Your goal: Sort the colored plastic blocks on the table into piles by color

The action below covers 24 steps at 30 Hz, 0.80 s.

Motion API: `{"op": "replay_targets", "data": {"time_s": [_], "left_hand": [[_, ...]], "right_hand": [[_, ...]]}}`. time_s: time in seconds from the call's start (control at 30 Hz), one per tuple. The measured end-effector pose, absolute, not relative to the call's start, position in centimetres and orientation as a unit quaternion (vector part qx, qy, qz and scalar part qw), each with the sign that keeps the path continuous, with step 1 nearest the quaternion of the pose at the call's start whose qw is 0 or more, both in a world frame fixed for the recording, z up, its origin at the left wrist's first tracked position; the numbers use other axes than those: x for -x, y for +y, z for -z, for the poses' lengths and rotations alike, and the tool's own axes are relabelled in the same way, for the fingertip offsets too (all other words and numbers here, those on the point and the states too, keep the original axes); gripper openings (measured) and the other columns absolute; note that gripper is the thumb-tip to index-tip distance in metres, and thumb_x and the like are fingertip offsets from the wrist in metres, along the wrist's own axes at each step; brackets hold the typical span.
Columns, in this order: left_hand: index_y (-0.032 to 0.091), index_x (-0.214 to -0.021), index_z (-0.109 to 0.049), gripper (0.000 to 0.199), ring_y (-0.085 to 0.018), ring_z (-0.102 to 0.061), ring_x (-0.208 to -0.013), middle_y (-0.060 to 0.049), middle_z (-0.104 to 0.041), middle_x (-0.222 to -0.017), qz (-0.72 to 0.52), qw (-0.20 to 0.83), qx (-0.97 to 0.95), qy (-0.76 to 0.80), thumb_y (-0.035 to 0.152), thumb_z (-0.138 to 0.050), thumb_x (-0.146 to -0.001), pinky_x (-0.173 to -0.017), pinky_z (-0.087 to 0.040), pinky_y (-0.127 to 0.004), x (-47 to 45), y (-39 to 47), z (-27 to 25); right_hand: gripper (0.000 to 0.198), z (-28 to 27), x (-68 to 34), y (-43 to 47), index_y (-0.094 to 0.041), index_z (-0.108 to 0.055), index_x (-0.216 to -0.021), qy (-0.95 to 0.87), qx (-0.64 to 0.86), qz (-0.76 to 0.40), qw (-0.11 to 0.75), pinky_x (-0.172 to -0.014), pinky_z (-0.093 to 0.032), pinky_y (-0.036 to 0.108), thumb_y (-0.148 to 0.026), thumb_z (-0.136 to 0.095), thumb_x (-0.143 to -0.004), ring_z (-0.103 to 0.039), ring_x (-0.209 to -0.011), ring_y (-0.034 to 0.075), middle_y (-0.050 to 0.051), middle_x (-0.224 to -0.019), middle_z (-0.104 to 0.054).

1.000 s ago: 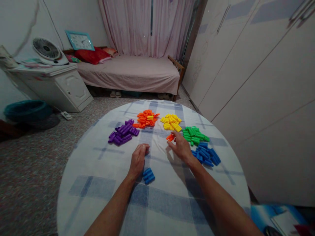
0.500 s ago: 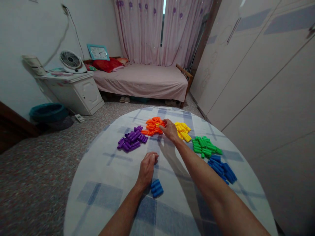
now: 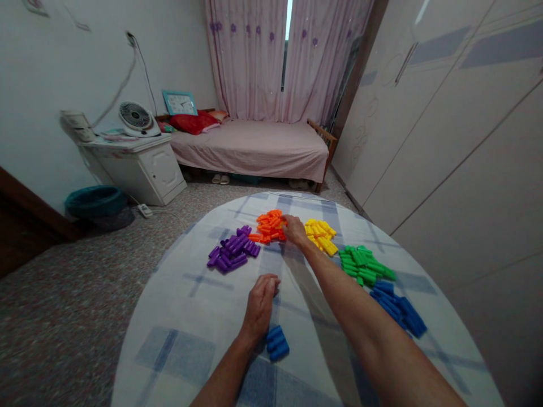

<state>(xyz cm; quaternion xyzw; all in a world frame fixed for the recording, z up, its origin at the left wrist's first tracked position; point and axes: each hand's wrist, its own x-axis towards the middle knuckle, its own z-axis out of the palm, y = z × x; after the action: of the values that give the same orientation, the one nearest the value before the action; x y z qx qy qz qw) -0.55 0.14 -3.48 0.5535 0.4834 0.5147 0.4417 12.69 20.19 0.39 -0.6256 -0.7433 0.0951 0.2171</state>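
Note:
My right hand [image 3: 294, 230] reaches over the right edge of a pile of orange plastic tube-like pieces [image 3: 270, 227]. Its fingers are pinched at a small yellow plastic piece [image 3: 284, 224], partly hidden by the fingertips. My left hand [image 3: 262, 302] rests on the tablecloth with its fingers curled in; what they hold, if anything, is hidden. Just below it, beside the wrist, several blue pieces [image 3: 278, 343] lie together side by side. A yellow pile [image 3: 321, 235] is just right of my right hand, and a purple pile [image 3: 232, 251] lies left of the orange one.
Green pieces [image 3: 365, 264] and more blue pieces [image 3: 399, 306] lie in piles to the right of my right forearm. The round table wears a checked cloth [image 3: 178, 305]. Beyond stand a bed [image 3: 258, 144], a white cabinet [image 3: 161, 172] with a fan, and a wardrobe [image 3: 432, 135].
The whole view has shifted, so the scene sits lower and slightly right. My right hand stays at the orange pile's right edge, its fingers drawn slightly back from over the pieces. My left hand stays resting.

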Motion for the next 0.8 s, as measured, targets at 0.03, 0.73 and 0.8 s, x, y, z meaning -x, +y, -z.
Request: {"op": "replay_targets", "data": {"time_s": [0.03,0.73,0.8], "left_hand": [[0.016,-0.104,-0.063,0.038,-0.018,-0.057,-0.094,-0.009,-0.06,-0.104,-0.514,0.444,-0.553,0.483,0.041,-0.037,-0.093,-0.083,-0.046,-0.03,0.5,0.1,3.5],[0.016,-0.102,-0.064,0.036,-0.019,-0.057,-0.096,-0.009,-0.06,-0.105,-0.506,0.44,-0.56,0.486,0.04,-0.038,-0.092,-0.084,-0.046,-0.031,0.6,0.2,3.7],[0.016,-0.102,-0.064,0.036,-0.019,-0.057,-0.096,-0.009,-0.06,-0.105,-0.506,0.436,-0.562,0.488,0.04,-0.039,-0.092,-0.083,-0.046,-0.031,0.6,0.2,3.7]], "right_hand": [[0.039,-0.2,-12.6,20.2,-0.019,-0.059,-0.117,-0.744,0.627,-0.093,0.214,-0.093,-0.04,0.033,-0.012,-0.046,-0.08,-0.053,-0.107,0.022,0.008,-0.115,-0.062],[0.028,-1.6,-26.2,16.5,-0.019,-0.063,-0.104,-0.65,0.715,-0.035,0.257,-0.078,-0.044,0.026,-0.019,-0.047,-0.081,-0.061,-0.088,0.016,0.005,-0.099,-0.069],[0.027,-1.3,-27.5,16.0,-0.019,-0.064,-0.102,-0.64,0.727,-0.035,0.245,-0.076,-0.044,0.025,-0.019,-0.048,-0.08,-0.062,-0.086,0.016,0.004,-0.097,-0.07]]}}
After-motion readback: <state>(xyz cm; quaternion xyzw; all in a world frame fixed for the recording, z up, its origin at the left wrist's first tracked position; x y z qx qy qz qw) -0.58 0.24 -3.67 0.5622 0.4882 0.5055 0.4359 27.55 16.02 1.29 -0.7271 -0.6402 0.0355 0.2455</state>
